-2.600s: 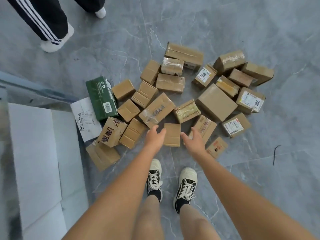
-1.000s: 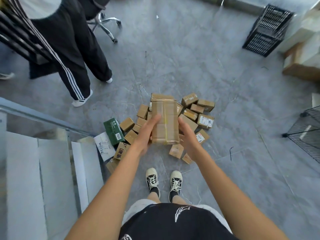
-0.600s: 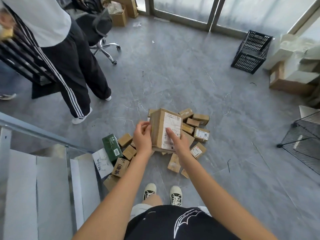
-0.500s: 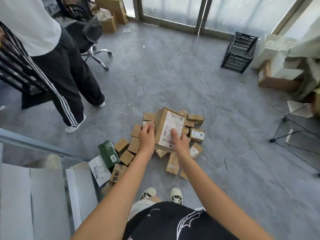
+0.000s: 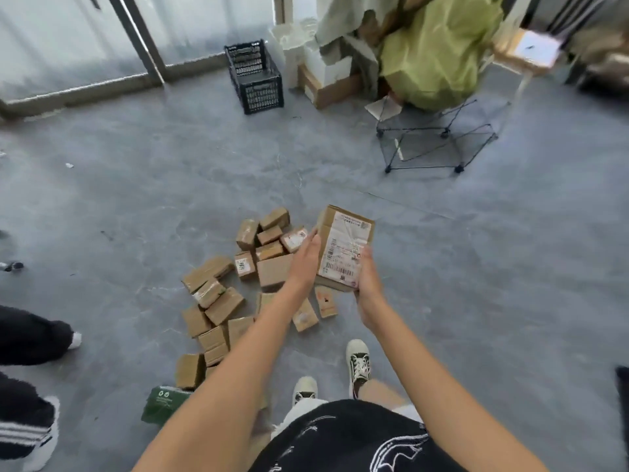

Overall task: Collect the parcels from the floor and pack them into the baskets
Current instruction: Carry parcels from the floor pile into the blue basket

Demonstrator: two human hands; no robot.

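Note:
I hold a brown cardboard parcel (image 5: 343, 247) with a white shipping label in front of me, above the floor. My left hand (image 5: 304, 258) grips its left edge and my right hand (image 5: 367, 279) grips its lower right corner. Below and to the left, a pile of several small brown parcels (image 5: 238, 287) lies on the grey floor, with a green box (image 5: 161, 403) at its near end. A black plastic crate (image 5: 255, 78) stands far off by the glass door. A black wire basket (image 5: 435, 141) stands on the floor to the far right.
Another person's dark trouser legs and white shoes (image 5: 30, 434) are at the left edge. White foam, cardboard boxes (image 5: 326, 83) and a green cloth heap (image 5: 432, 56) crowd the back right. My own shoes (image 5: 357, 362) stand just right of the pile.
I picked the labelled parcel up off the pile and stood up. My view has swung to the right, so the pile now lies left of my hands and the wire basket has come into view.

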